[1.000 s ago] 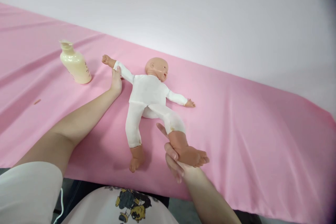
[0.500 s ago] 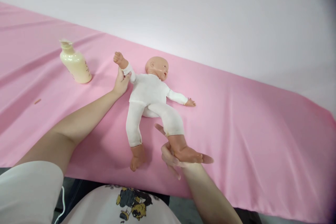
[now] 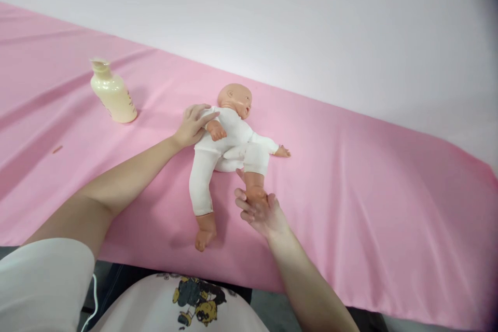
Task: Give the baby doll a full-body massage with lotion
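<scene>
A baby doll (image 3: 233, 127) in a white body suit lies on its back, its head turned to the right. My left hand (image 3: 193, 123) grips the doll's sleeved arm near the shoulder, and that arm is folded across the chest. Below, my right hand (image 3: 260, 212) cups the doll's bent leg at the foot, fingers curled round it; part of the foot is hidden in the palm. The other leg lies straight toward me, and the doll's far arm stretches out to the right, both untouched.
A cream pump bottle (image 3: 114, 98) stands at the left. A small brownish strip (image 3: 57, 149) lies nearer on the pink cloth (image 3: 373, 207), which covers the table. A white wall (image 3: 295, 21) rises behind; the cloth's front edge is close to my body.
My left hand has folded the doll's arm inward from its raised position onto the chest. My right hand has pushed the held leg up and bent it toward the body.
</scene>
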Demonstrator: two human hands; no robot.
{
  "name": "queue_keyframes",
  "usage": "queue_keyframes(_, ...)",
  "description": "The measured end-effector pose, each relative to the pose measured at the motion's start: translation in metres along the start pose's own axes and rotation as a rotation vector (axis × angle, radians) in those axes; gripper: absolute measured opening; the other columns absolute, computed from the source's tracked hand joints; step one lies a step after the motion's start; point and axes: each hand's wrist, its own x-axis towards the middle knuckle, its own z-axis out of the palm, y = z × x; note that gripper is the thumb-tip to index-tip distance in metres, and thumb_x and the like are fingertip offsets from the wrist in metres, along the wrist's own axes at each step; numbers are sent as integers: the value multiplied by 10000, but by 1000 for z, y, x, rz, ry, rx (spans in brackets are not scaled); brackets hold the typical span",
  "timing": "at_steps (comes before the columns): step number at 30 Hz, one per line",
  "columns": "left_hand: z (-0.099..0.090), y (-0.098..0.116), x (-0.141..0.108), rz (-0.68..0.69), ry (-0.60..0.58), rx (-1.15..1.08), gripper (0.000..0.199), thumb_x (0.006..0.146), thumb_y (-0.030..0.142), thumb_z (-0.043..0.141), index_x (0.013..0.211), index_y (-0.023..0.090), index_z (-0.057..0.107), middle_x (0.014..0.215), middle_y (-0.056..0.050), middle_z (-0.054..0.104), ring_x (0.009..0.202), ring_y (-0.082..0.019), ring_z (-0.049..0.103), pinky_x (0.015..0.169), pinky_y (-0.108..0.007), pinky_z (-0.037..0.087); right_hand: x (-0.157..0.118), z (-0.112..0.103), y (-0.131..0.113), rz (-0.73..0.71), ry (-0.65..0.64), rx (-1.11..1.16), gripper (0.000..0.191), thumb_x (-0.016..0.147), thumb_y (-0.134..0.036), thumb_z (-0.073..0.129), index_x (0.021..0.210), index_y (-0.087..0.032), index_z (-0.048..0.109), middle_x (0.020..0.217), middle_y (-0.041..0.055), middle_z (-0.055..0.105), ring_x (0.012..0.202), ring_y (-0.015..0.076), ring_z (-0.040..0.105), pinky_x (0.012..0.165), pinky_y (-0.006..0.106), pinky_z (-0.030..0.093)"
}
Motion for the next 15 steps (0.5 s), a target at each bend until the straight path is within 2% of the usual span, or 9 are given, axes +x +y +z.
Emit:
queue_keyframes(2,0,1,-1,38,-26,-1,461,937,249,516,1384,341,575,1437,-107,479,1332,-295,403,1108,-534,286,2,1,1,-34,112,36,679,554,-660,870,1088,-327,615,818,-45,457,578,71,207,454,156,253)
queue_keyframes(4,-1,2,-1,68,-42,-13,460,929,215,526,1363,350,599,1435,-105,486,1335,-299,380,1100,-528,289,4,3,2,-51,167,64,623,563,-631,880,1020,-293,627,818,-40,457,586,73,200,458,152,251)
queue_keyframes(8,-1,3,-1,80,-54,-61,439,921,203,533,1320,351,639,1394,-104,529,1294,-304,387,1086,-532,302,3,6,3,-22,149,86,702,594,-558,896,1167,-298,584,829,-52,466,581,59,218,480,139,284)
queue_keyframes(11,-1,4,0,47,-34,-115,406,914,240,546,1288,347,660,1364,-103,555,1278,-309,413,1089,-533,306,0,1,6,40,-19,47,751,605,-568,886,1207,-295,530,854,-56,487,565,37,272,497,152,317)
queue_keyframes(15,-2,2,2,-37,10,-186,403,927,365,545,1317,295,623,1349,-124,561,1273,-317,460,1118,-548,294,5,-13,19,114,-344,-71,724,519,-645,872,999,-246,507,810,-58,541,508,27,391,510,213,411)
